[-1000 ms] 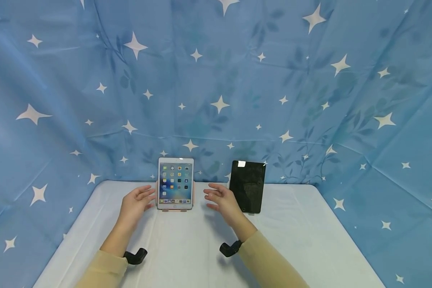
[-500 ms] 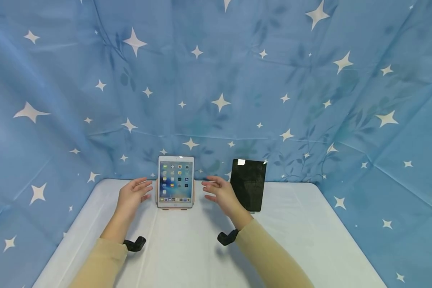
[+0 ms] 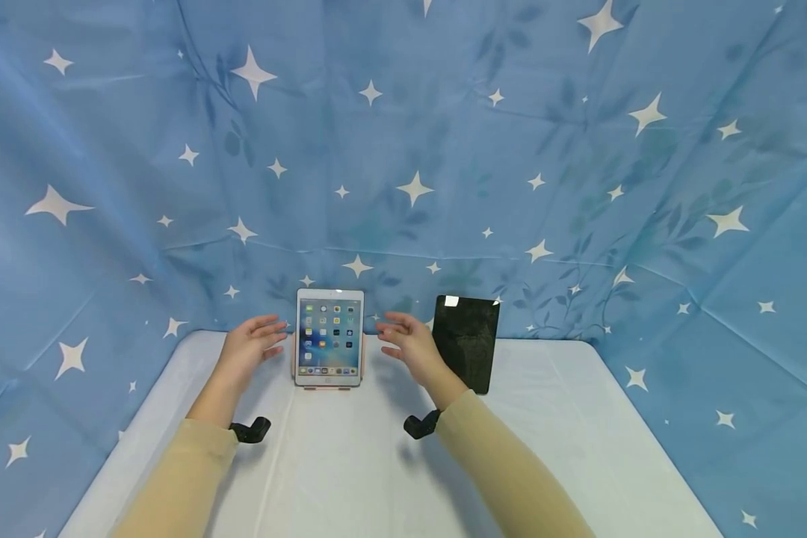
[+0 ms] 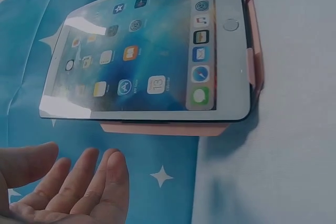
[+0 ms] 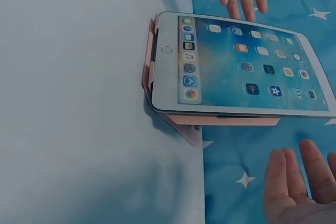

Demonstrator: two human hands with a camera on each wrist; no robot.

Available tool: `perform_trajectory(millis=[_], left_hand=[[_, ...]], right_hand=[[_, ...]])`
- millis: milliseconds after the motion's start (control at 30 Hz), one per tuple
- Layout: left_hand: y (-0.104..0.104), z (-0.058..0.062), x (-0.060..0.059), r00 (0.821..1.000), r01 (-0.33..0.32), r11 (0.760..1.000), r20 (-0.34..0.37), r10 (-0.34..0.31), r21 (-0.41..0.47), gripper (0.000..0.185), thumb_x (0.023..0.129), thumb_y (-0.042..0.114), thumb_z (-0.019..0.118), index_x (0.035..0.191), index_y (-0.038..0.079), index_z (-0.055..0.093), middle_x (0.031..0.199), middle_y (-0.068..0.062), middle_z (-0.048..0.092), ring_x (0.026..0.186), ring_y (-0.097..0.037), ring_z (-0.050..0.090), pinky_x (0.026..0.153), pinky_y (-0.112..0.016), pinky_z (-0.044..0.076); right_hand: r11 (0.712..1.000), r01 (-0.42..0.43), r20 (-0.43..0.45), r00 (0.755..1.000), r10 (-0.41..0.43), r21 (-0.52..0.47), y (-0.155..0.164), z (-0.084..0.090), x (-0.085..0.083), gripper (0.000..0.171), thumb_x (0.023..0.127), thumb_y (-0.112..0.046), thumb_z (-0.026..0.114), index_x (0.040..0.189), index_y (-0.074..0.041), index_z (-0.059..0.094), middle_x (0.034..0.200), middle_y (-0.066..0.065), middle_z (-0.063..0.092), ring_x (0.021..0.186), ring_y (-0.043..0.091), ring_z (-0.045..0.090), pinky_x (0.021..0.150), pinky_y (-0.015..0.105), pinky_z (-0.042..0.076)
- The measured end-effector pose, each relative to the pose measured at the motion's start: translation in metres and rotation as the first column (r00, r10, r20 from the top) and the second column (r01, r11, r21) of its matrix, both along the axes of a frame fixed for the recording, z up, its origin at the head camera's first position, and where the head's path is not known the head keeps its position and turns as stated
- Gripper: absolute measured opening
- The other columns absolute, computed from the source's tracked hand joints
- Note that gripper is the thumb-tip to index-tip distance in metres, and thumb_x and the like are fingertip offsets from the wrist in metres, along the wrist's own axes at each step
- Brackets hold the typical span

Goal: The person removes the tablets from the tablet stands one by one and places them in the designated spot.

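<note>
White tablet [image 3: 329,338] stands upright in a pink stand [image 5: 173,119] at the back of the white table [image 3: 350,478], screen lit, showing a home screen of app icons. It stands close in front of the blue star-print cloth [image 3: 444,134].

Left hand [image 3: 250,347]: held just to the left of the tablet, palm turned toward it, fingers straight and relaxed, holding nothing. In the left wrist view the fingers [image 4: 89,182] lie apart from the tablet's edge, with cloth showing between.

Right hand [image 3: 406,344]: held just to the right of the tablet, palm facing it, fingers loosely extended, holding nothing. In the right wrist view the fingertips [image 5: 294,171] are clear of the tablet's side; no contact.

Second tablet [image 3: 467,343], black with its screen dark, stands upright farther right at the back of the table, just behind and beside the right hand. Whether it has a stand cannot be told from the head view.

A black wrist mount [image 3: 251,430] shows at the left cuff and another mount [image 3: 420,425] at the right.
</note>
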State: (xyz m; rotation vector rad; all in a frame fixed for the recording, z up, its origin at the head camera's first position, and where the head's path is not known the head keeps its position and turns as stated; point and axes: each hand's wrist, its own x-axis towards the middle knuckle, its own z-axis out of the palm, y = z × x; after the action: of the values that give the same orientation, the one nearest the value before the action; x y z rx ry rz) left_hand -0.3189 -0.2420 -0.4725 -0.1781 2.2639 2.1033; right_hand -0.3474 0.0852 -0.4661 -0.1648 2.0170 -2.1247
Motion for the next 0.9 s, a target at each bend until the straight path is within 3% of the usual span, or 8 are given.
perform_trajectory(millis=[567,900], left_hand=[[0.001,0.016,-0.020,0.998,0.057,0.998,-0.031,-0.058,-0.011,0.062,0.113,0.011,0.054,0.169,0.007,0.030,0.170,-0.018,0.043,0.155,-0.036,0.047,0.122,-0.042,0.051],[0.004,0.022,-0.030,0.996,0.084,0.996,-0.030,-0.084,-0.007,0.059,0.112,0.011,0.055,0.168,0.009,0.036,0.167,-0.020,0.046,0.153,-0.037,0.049,0.120,-0.041,0.053]], right_hand=[[1.000,0.024,0.016,1.000,-0.025,0.010,-0.021,0.016,-0.021,0.052,0.110,-0.013,0.063,0.159,-0.007,0.048,0.152,0.016,0.064,0.138,0.033,0.062,0.115,0.049,0.057],[1.000,0.029,0.023,0.999,-0.029,-0.006,-0.026,0.015,-0.031,0.047,0.108,-0.008,0.063,0.154,-0.007,0.054,0.146,0.017,0.067,0.130,0.032,0.067,0.112,0.049,0.060]])
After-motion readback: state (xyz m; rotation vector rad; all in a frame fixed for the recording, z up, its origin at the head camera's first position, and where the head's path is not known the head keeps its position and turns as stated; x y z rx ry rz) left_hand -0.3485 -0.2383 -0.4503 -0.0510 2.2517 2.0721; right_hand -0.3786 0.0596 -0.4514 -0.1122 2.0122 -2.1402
